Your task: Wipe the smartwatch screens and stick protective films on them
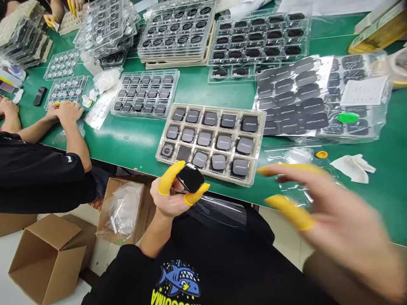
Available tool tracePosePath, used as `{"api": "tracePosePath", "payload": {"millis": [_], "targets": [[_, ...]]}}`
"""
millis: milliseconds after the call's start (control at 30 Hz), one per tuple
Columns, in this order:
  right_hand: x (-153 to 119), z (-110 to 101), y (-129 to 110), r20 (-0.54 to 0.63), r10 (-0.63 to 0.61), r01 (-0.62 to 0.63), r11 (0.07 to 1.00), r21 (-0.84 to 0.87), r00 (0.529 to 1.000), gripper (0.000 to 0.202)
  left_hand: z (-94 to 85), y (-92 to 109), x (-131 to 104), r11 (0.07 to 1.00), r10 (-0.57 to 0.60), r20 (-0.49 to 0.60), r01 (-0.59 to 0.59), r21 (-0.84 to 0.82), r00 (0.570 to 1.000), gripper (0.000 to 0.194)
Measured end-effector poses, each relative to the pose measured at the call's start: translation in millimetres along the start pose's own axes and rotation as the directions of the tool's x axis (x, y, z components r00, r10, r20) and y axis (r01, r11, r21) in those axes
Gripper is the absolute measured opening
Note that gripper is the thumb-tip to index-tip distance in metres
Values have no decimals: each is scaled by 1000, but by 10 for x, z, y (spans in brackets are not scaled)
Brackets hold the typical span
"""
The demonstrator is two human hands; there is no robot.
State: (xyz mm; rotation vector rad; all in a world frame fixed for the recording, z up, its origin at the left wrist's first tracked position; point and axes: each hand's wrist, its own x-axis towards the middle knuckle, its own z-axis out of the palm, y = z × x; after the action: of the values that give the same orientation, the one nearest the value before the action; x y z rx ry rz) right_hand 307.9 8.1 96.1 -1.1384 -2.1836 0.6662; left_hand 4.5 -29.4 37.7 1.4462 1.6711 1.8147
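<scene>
Yellow finger cots cover the fingertips of my left hand (170, 197), which grips a smartwatch body (190, 178) by its edges, the glossy black screen facing up. Just beyond it lies a clear-lidded tray (259, 156) of watch bodies, most topped with a dark printed film. In its near row one cell shows a bare watch back (167, 150), and the cell beside it holds no watch. My right hand (330, 207), blurred by motion, hovers right of the tray with thumb and finger spread and nothing between them. A clear plastic film (219, 212) lies below my left hand.
Sheets of dark square stickers (289, 97) lie behind the tray at right. A crumpled white tissue (354, 167) and a yellow ring (321, 154) are near my right hand. Stacked trays (178, 29) stand at the back. A co-worker's hands (68, 112) are at left, above cardboard boxes (51, 258).
</scene>
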Motion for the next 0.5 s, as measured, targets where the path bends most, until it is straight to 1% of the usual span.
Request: {"api": "tracePosePath", "payload": {"millis": [33,67,100,133,167,200,267,367,433,500], "targets": [[105,118,-245,60,-85,82,995,50,995,45,18,-11,-22,1000,17,-16,-17,14,1000,75],[205,231,-435,98,-150,142,986,82,984,45,30,-24,-43,999,38,-36,-38,16,999,75],[290,332,-567,127,-202,192,978,88,971,37,33,-37,-59,999,54,-61,-54,10,997,75],[355,419,-646,160,-248,235,967,100,955,29,25,-46,-71,998,63,-88,-63,-1,994,75],[399,489,-680,187,-270,254,962,105,945,23,9,-49,-77,998,62,-108,-63,-13,992,76],[425,541,-681,211,-277,258,959,113,937,21,-13,-44,-76,998,49,-116,-53,-26,992,76],[446,598,-622,243,-261,229,961,152,934,19,-61,-18,-53,998,-2,-83,-3,-66,997,73],[481,601,-508,261,-216,162,963,215,941,9,-95,26,10,976,-95,-29,87,-200,995,69],[530,586,-464,275,-205,138,959,246,939,12,-79,27,48,947,-162,-45,143,-287,986,67],[585,579,-448,297,-218,139,954,264,930,18,-44,5,68,927,-219,-58,189,-324,974,63]]}}
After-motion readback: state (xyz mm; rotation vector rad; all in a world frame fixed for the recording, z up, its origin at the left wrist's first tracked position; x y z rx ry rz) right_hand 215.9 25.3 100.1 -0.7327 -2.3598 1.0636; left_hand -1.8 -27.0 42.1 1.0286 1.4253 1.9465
